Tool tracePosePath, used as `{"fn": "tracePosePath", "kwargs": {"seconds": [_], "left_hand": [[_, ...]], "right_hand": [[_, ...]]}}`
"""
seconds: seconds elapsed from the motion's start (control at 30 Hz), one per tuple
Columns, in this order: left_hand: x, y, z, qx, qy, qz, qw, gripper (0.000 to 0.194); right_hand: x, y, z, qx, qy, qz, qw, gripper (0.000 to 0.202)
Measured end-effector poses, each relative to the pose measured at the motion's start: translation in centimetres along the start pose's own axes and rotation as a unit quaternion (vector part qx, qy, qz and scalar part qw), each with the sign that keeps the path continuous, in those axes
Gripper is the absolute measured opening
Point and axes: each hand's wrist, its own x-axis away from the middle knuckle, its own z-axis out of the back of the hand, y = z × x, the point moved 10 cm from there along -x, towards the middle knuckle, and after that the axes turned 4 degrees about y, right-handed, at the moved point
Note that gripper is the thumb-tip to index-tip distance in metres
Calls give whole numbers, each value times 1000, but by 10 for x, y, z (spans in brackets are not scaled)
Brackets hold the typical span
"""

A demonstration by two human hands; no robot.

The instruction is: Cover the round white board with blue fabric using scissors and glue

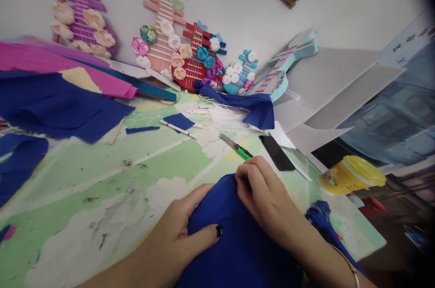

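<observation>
A dark blue covered piece [234, 233] stands at the bottom centre, close to the camera, its top edge folded to a rounded corner. My left hand [190, 224] grips its left side, with the thumb lying across the front face and the other fingers hidden behind it. At the top right corner, the bent fingers of my right hand [263, 193] pinch the blue edge. Just beyond the right hand lies a cutter knife [238, 146] with a green and black handle. A black phone [277, 153] rests to the right of the knife.
Blue sheets [68, 107] and pink sheets [112, 80] cover the table's left side. Decorated guitar-shaped crafts [166, 39] lean on the wall behind. To the right are a yellow tub [353, 175], a blue glue gun [319, 215], white boards [336, 93] and the table's edge.
</observation>
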Motion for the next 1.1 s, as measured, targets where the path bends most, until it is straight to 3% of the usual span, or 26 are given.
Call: {"fn": "tracePosePath", "kwargs": {"seconds": [0.33, 0.47, 0.6, 0.8, 0.97, 1.1], "left_hand": [[-4, -6, 1, 15, 3, 16, 1000, 49], [-4, -8, 8, 12, 18, 12, 1000, 52], [-4, -16, 14, 20, 33, 43, 998, 54], [-4, -19, 8, 56, 17, 69, 996, 58], [-4, -19, 3, 58, 10, 75, 995, 59], [-10, -26, 13, 51, 46, 74, 995, 63]], "right_hand": [[9, -5, 1, -2, 3, 27, 1000, 14], [25, -10, 16, -29, 21, 44, 998, 25], [33, 8, 31, -46, 33, 2, 998, 37], [37, 6, -10, 8, -125, 50, 991, 58], [50, 1, -21, 41, -117, 32, 992, 63], [66, -12, -19, 10, -146, 43, 988, 67]]}}
